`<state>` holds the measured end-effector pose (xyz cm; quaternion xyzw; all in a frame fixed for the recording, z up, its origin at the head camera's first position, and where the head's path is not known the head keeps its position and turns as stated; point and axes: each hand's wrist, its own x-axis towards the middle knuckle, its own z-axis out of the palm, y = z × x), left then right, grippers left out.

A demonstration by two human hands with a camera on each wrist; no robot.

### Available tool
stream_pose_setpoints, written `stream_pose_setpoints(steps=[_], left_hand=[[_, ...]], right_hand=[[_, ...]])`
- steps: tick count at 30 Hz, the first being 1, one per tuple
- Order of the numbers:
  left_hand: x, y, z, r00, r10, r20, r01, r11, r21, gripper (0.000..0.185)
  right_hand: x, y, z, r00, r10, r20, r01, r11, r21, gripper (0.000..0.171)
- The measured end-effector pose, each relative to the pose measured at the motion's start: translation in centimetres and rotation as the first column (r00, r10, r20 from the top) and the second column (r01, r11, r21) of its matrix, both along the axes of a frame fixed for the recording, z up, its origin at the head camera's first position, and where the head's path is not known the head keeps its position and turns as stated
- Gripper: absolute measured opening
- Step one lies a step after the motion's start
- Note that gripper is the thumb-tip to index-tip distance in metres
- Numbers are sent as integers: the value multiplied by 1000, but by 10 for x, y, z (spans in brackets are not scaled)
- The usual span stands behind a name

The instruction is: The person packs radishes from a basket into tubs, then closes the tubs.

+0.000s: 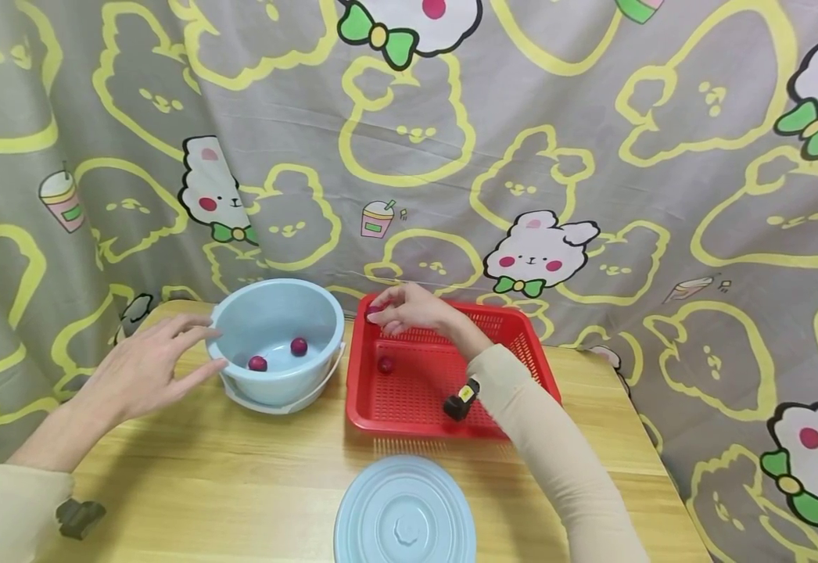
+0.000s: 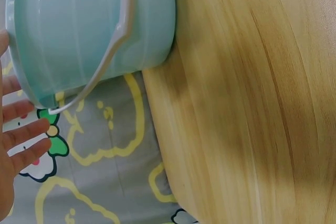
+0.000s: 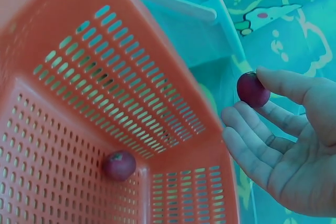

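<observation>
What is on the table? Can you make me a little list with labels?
left hand: left hand, fingers straight, touching the side of the blue bucket
right hand: right hand pinches a dark red fruit over the basket's far left corner
bucket: two red fruits inside, handle down
basket: red basket right of the bucket, one fruit left in it
lid: blue lid at the near table edge
table: wooden table
behind: bunny curtain
</observation>
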<state>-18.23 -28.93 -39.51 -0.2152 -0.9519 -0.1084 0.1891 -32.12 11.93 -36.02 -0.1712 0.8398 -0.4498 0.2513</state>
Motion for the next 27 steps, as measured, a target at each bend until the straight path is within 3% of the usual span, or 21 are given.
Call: stream_pose_setpoints(steps=[18, 27], left_hand=[[-1, -1, 0, 1000, 12, 23, -12, 1000, -5, 50], [-1, 0, 0, 999, 16, 33, -16, 1000, -2, 51]], right_hand=[[19, -30, 32, 998, 50, -37, -53, 993, -107, 33], [27, -50, 39, 996, 81, -29, -85, 984, -154, 34]])
